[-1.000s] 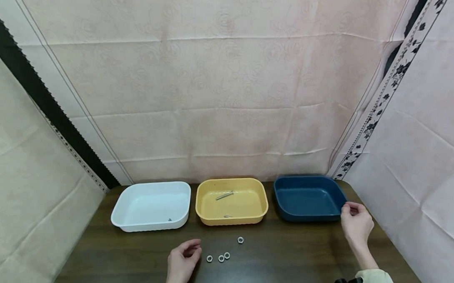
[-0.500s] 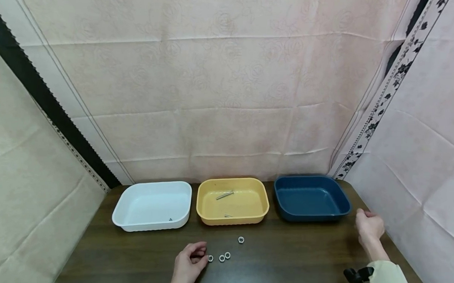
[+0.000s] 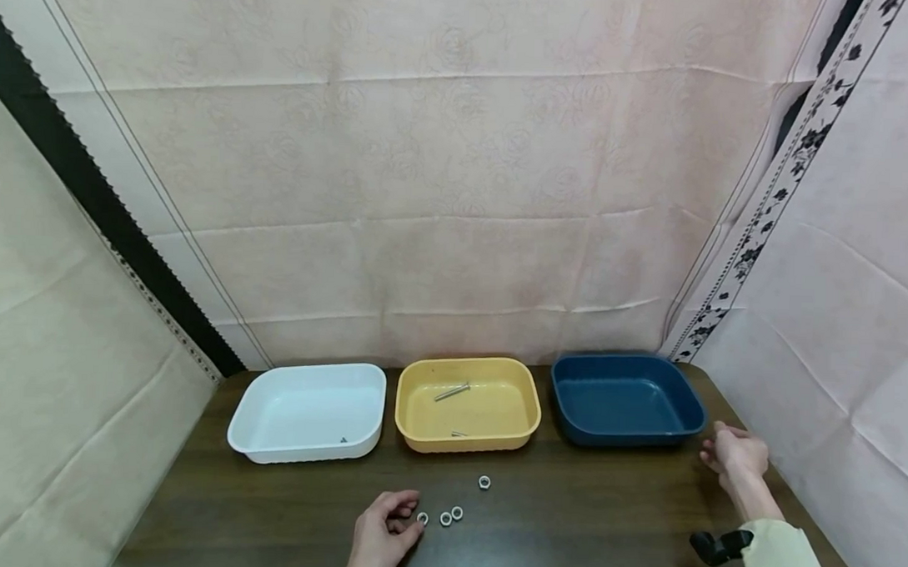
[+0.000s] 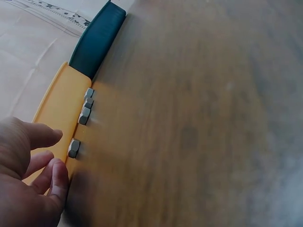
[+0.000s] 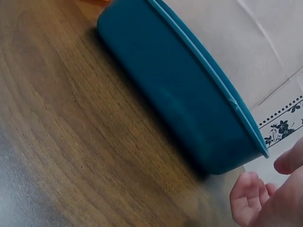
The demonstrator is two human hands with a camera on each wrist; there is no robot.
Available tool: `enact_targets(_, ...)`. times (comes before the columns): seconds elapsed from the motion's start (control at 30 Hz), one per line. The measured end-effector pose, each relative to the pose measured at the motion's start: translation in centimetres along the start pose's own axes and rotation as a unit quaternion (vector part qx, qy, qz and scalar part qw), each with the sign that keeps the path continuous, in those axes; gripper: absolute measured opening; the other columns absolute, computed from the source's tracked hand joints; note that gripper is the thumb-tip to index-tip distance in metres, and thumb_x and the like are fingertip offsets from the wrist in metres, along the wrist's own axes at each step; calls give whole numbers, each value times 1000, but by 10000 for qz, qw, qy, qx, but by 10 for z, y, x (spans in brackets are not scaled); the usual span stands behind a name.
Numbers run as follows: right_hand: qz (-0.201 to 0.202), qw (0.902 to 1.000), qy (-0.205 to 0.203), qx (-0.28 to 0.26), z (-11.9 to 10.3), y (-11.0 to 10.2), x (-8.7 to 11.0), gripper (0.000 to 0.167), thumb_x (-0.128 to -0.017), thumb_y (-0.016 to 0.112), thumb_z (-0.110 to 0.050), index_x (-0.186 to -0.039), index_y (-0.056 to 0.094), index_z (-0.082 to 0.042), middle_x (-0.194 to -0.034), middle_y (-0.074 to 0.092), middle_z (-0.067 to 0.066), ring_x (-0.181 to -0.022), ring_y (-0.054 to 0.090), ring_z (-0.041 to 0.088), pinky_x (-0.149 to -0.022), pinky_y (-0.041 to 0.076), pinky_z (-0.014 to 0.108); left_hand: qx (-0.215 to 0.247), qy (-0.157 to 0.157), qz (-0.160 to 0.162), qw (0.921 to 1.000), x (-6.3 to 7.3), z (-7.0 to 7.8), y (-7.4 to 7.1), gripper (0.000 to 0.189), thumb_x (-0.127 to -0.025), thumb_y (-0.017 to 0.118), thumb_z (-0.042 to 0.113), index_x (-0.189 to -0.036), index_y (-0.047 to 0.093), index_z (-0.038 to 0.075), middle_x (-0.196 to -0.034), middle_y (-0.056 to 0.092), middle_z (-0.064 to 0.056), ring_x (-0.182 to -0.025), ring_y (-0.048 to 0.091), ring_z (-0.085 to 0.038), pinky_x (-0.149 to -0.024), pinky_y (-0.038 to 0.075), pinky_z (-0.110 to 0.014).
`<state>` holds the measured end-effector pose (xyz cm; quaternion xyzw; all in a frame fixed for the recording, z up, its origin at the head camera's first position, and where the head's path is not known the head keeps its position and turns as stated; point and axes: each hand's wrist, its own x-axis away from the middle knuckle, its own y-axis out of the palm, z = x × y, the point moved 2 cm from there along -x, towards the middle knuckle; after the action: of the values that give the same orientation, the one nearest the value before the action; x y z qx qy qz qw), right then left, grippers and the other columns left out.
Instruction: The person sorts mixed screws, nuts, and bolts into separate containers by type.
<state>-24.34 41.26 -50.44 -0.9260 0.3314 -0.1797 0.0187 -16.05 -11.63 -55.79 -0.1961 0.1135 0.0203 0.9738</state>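
Several hex nuts lie on the wooden table in the head view. My left hand point(image 3: 382, 538) is beside the leftmost nut point(image 3: 422, 518), its thumb and fingers apart around it. In the left wrist view a gap shows between the fingers point(image 4: 57, 182) and that nut point(image 4: 74, 148). A pair of nuts point(image 3: 451, 516) lies just to the right, and another nut point(image 3: 485, 482) sits nearer the yellow tray. My right hand point(image 3: 739, 460) is by the front right corner of the blue tray point(image 3: 629, 441), fingers loosely bent, holding nothing visible.
A yellow tray point(image 3: 467, 444) at the middle holds a long screw point(image 3: 453, 392) and a smaller metal piece point(image 3: 459, 435). The white tray point(image 3: 305, 457) on the left has a tiny dark piece point(image 3: 344, 440) inside. Cloth walls point(image 3: 457, 192) enclose the table's back and sides.
My left hand has moved right to the leftmost nut. My right hand has left the blue tray's corner and drawn off to the right. The nuts have stayed put.
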Motion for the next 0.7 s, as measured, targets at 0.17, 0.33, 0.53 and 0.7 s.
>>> enact_targets(0.17,-243,9997,-28,-100,2,0,-5,36,-102,49,-11,-133,44,8,-83,56,3,-64,59,11,-59,59,30,-123,313,107,9994,2,0,1,35,-70,84,-6,-104,73,-1,-91,64,-5,-78,62,-13,-62,55,-23)
enact_targets(0.33,-427,9986,-77,-316,1,1,-6,30,-102,49,-10,-128,46,5,-77,57,-1,-64,61,10,-59,59,29,-300,584,219,9976,3,-4,5,37,-67,85,-8,-102,73,0,-88,64,-3,-74,60,-10,-59,54,-23)
enact_targets(0.53,-571,9972,-164,-463,2,2,-6,32,-103,53,-19,-125,49,4,-78,57,-1,-64,61,9,-60,59,27,-454,745,328,9956,4,-4,7,38,-64,87,-8,-99,74,2,-87,64,-2,-69,57,-8,-57,52,-23)
enact_targets(0.7,-569,9972,-249,-412,2,6,-7,31,-103,54,-14,-126,50,6,-77,57,-1,-63,61,10,-62,60,27,-673,823,332,9938,5,-3,7,38,-62,88,-6,-96,75,3,-84,63,-1,-64,53,-5,-56,49,-22)
